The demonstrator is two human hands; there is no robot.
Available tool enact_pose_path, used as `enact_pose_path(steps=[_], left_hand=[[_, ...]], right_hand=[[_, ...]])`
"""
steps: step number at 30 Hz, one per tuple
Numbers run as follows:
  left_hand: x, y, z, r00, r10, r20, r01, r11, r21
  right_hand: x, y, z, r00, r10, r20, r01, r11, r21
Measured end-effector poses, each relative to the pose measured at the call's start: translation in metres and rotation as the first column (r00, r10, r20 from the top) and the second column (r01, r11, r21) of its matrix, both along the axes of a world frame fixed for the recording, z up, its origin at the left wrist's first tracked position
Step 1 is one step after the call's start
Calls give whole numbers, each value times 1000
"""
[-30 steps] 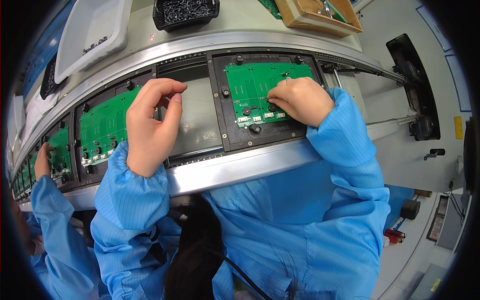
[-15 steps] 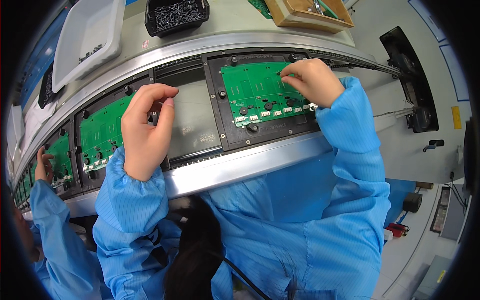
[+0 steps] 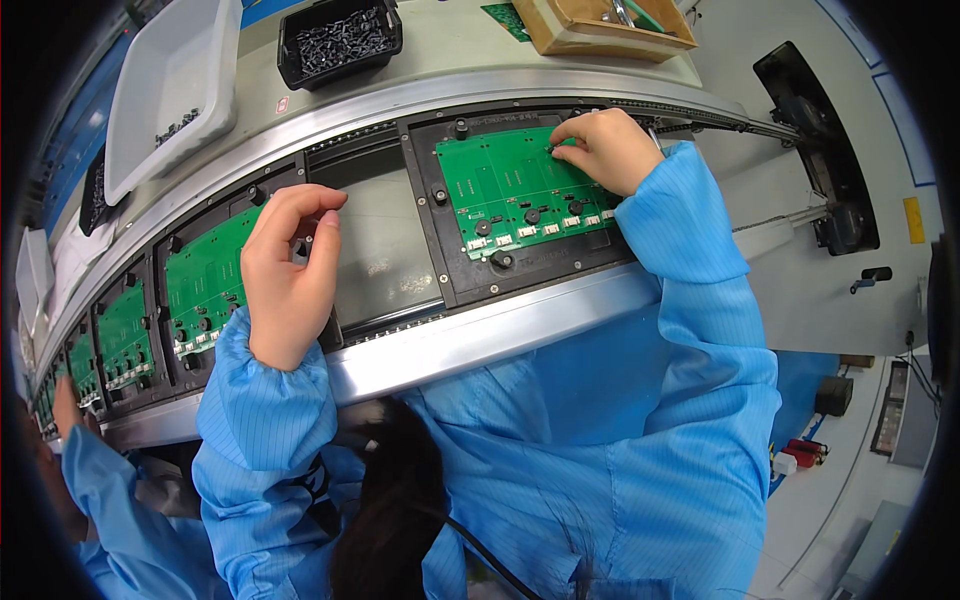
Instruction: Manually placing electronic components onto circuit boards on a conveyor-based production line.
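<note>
A green circuit board [image 3: 500,182] lies in a black carrier frame [image 3: 430,220] on the metal-railed line in front of me. My right hand [image 3: 608,150] is over its upper right part, thumb and forefinger pinched together on a small dark component [image 3: 556,149] at the board's surface. My left hand [image 3: 292,270] hangs above the right end of a second green board [image 3: 205,265], partly covering it. Its fingers are curled in toward the thumb; anything between their tips is too small to make out. White connectors and round black parts line the near edge of the first board.
Behind the rail stand a black bin [image 3: 340,45] of small black parts, a white tray [image 3: 215,90] with a few parts, and a wooden box [image 3: 560,35]. More boards [image 3: 123,325] run off left, where a co-worker's hand [image 3: 66,405] is. A shiny rail [image 3: 480,320] runs along the near side.
My right hand has shifted slightly left over the board, still pinched. My left hand keeps nearly the same pose. The co-worker's hand has moved down and left. The whole view has shifted a little.
</note>
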State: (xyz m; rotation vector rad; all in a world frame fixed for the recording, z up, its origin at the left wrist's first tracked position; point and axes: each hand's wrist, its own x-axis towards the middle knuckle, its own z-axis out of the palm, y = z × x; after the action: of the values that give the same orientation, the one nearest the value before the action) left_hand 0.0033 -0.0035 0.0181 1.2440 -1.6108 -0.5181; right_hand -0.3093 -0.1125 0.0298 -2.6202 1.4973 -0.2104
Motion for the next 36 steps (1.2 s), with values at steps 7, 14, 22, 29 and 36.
enact_pose_path(steps=[7, 14, 22, 29, 36], left_hand=[[-5, 0, 4, 999, -36, -18, 36, 999, 12], [-48, 6, 15, 974, -210, -81, 216, 974, 66], [-58, 13, 25, 944, -212, -252, 299, 874, 383], [-29, 16, 8, 637, -104, -764, 617, 664, 423], [-11, 20, 2, 512, -78, -855, 716, 589, 375]], right_hand=[[3, 10, 11, 938, -114, 327, 35, 971, 238], [47, 59, 42, 683, -425, 594, -67, 773, 631], [58, 77, 35, 656, -349, 669, -147, 811, 566], [81, 92, 28, 569, -399, 719, -280, 728, 625], [103, 100, 19, 501, -319, 804, -319, 796, 514]])
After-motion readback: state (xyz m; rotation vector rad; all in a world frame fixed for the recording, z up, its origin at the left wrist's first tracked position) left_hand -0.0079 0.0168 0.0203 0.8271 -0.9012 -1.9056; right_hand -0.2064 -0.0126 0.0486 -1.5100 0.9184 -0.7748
